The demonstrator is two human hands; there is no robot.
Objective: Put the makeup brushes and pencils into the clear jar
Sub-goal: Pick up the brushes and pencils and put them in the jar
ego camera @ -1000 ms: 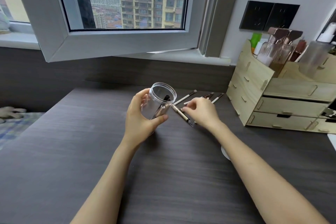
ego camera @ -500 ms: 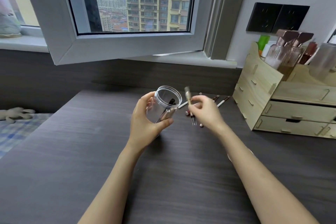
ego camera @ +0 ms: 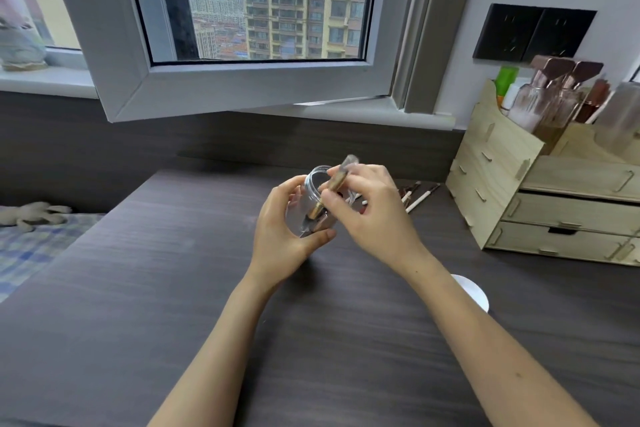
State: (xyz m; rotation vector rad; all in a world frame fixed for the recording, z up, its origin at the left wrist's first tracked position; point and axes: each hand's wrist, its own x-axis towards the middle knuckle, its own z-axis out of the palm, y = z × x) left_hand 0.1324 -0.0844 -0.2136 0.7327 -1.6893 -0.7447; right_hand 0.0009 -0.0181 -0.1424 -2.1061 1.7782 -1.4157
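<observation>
Item: makeup brush (ego camera: 337,180), slim, stiff-handled, light; best taken mid-handle, clear of the soft bristle end. My right hand (ego camera: 374,215) pinches it there between thumb and fingertips, lower end already inside the clear jar (ego camera: 313,204). Jar: light, smooth plastic, likely slippery; my left hand (ego camera: 280,229) is wrapped around its wall, tilting it above the desk (ego camera: 173,288). Half a second ago the brush stood upright beside the rim; now it slants in. Remaining pencils (ego camera: 420,198) lie behind on the desk.

Clear jar (ego camera: 311,208) tilted — brush (ego camera: 337,180) half inside, pencils (ego camera: 420,199) flat behind.
</observation>
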